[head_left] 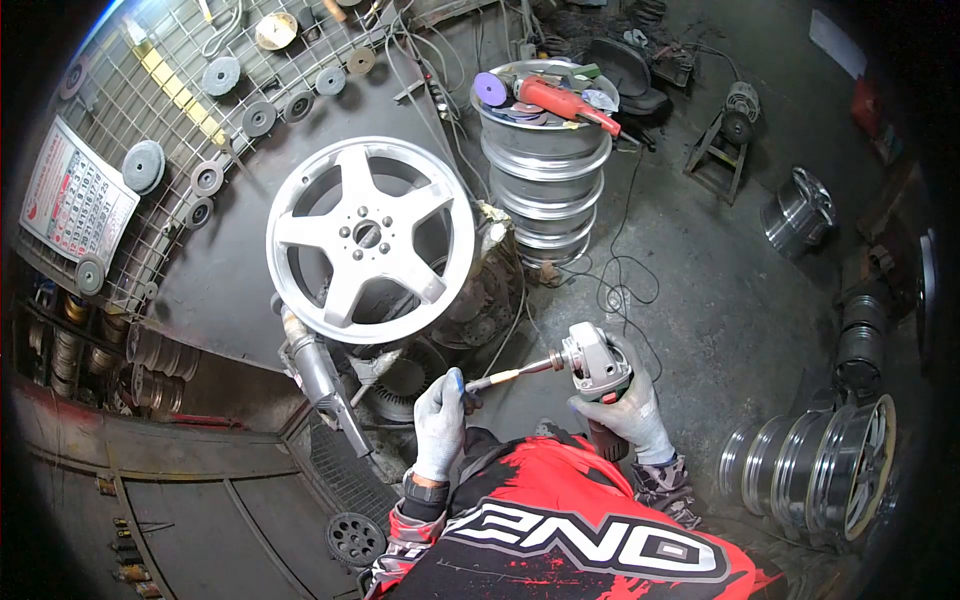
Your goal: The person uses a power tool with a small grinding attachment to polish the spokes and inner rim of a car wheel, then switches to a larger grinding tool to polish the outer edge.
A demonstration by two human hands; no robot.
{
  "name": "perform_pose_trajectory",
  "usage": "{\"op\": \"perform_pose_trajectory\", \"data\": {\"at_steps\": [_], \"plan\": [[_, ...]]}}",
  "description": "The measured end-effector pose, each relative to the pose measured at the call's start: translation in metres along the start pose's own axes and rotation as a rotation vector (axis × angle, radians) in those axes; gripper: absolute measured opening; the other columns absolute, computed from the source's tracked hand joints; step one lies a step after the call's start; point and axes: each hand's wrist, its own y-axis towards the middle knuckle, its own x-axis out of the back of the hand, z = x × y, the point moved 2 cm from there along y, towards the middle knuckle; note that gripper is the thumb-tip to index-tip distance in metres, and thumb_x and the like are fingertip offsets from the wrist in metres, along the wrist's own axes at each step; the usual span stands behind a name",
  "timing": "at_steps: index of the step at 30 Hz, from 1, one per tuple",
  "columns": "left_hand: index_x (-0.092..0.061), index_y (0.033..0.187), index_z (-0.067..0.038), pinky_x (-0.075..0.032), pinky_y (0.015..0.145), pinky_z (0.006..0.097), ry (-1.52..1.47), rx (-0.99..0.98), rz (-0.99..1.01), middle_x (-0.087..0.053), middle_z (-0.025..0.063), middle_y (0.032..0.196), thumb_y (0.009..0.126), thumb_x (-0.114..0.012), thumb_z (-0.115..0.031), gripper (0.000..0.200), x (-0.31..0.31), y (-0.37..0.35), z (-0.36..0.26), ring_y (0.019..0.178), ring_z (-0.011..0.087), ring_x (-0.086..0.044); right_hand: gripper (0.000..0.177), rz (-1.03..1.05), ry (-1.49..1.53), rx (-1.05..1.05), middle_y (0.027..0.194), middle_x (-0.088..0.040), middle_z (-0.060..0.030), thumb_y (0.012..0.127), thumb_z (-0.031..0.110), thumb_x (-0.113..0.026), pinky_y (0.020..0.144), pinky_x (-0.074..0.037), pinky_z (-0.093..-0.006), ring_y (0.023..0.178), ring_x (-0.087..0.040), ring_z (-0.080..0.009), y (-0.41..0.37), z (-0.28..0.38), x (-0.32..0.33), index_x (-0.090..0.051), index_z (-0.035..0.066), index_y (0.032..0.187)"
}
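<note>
My right hand (pixel 640 415), in a pale work glove, is closed around the body of a power grinder (pixel 598 362) with a light grey head. A long shaft (pixel 512 374) with a pale band runs from the grinder toward the left. At its far end my left hand (pixel 440 425), gloved too, has its fingers closed around the tip, and a small dark piece shows there. What the tip carries is mostly hidden by the fingers. In front of both hands, a silver five-spoke wheel rim (pixel 348 292) is propped up facing me, touching neither hand.
A second power tool (pixel 322 385) hangs below the rim's left side. Stacked rims (pixel 545 160) carry a red grinder (pixel 560 100) and discs. More rims (pixel 800 470) lie at right. A cable (pixel 630 290) trails over the floor. Abrasive discs (pixel 145 167) hang on a wire grid.
</note>
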Motion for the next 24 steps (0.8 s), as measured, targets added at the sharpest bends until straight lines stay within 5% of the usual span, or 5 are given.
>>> {"op": "perform_pose_trajectory", "data": {"at_steps": [18,24], "plan": [[-0.058,0.077,-0.001,-0.040,0.060,0.0286,0.054,-0.092,0.020,-0.053,0.0035,0.066,0.106,-0.049,-0.032,0.044,0.006,0.006,0.007,0.066,0.0085,-0.050,0.090,-0.015,-0.018,-0.048,0.126,-0.061,-0.0148,0.064,0.009,-0.090,0.100,-0.049,-0.0355,0.115,-0.061,-0.0212,0.000,0.006,-0.001,-0.044,-0.001,0.140],[-0.064,0.109,0.002,-0.051,0.081,0.0264,-0.143,-0.065,0.055,-0.066,0.0049,0.097,0.103,-0.054,-0.020,0.024,0.006,-0.002,0.003,0.087,0.0103,-0.062,0.088,-0.033,0.017,-0.045,0.126,-0.061,-0.0140,0.064,0.008,-0.089,0.098,-0.050,-0.0352,0.114,-0.061,-0.0201,0.000,0.010,-0.001,-0.046,0.000,0.140]]}}
